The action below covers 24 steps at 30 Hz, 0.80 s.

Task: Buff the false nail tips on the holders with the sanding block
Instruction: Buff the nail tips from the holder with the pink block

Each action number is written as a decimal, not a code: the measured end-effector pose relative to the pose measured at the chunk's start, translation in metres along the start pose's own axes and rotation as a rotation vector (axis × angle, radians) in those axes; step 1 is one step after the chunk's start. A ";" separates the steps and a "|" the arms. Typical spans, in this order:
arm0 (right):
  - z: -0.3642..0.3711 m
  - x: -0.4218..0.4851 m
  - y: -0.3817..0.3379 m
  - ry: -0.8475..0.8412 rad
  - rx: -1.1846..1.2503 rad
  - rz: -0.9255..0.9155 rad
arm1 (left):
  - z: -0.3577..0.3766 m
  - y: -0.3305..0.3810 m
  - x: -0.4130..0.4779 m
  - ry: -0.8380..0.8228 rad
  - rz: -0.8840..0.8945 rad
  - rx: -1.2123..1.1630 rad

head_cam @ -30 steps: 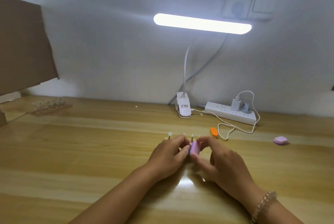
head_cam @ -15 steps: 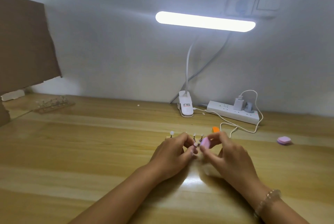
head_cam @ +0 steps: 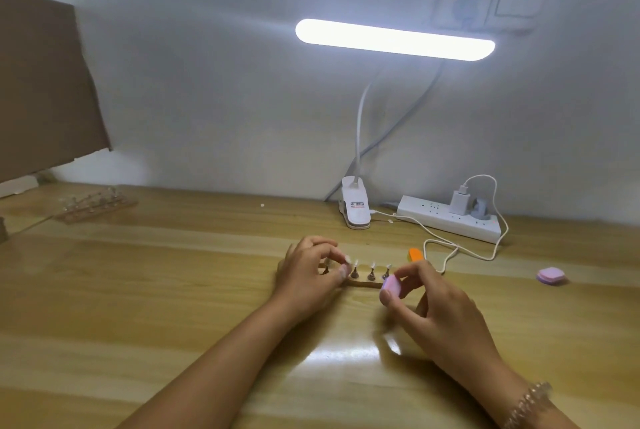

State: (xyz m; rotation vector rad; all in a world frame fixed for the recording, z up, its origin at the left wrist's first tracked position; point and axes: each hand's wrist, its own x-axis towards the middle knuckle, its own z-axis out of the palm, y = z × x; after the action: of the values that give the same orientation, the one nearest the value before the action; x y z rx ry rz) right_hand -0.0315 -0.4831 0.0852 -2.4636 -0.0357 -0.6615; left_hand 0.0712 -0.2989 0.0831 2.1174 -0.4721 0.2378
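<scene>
Buffing stage: left hand [head_cam: 306,273] fingers pinch at the nail holders [head_cam: 371,275], right hand [head_cam: 440,318] fingers grip the sanding block [head_cam: 393,285]; advise a steadied holder and light, even strokes.

a lit bar lamp [head_cam: 394,39] hangs over the wooden table [head_cam: 138,290], its white clip base [head_cam: 356,207] near a power strip [head_cam: 446,222] with a charger [head_cam: 459,202] plugged in. brown cardboard [head_cam: 41,82] stands at the far left.

The sanding block [head_cam: 393,285] is pale pink with a lilac cast (much like the pad [head_cam: 550,275] at the right). The table [head_cam: 173,290] is honey-yellow wood with lengthwise grain bands. One small block [head_cam: 415,254] is orange. The power strip [head_cam: 446,221] and lamp clip [head_cam: 355,207] are white.
</scene>
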 end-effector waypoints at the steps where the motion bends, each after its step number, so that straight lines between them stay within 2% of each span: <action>1: 0.000 0.000 0.000 -0.004 -0.011 0.000 | 0.000 0.000 0.000 -0.031 -0.008 0.023; 10: 0.000 0.000 -0.002 -0.045 -0.057 0.020 | 0.001 0.000 -0.004 -0.070 0.091 0.215; 15: 0.000 0.000 -0.003 -0.060 -0.068 0.030 | 0.008 0.003 -0.008 0.021 0.299 0.435; 20: 0.000 -0.001 -0.003 -0.074 -0.092 0.020 | 0.009 0.005 -0.009 0.106 0.360 0.492; 24: 0.000 -0.001 -0.003 -0.070 -0.107 0.011 | 0.009 0.009 -0.010 0.114 0.411 0.513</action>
State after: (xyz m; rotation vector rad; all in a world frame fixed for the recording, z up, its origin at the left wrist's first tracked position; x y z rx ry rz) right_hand -0.0328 -0.4805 0.0864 -2.5873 -0.0145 -0.5865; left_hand 0.0581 -0.3082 0.0818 2.4613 -0.8472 0.7809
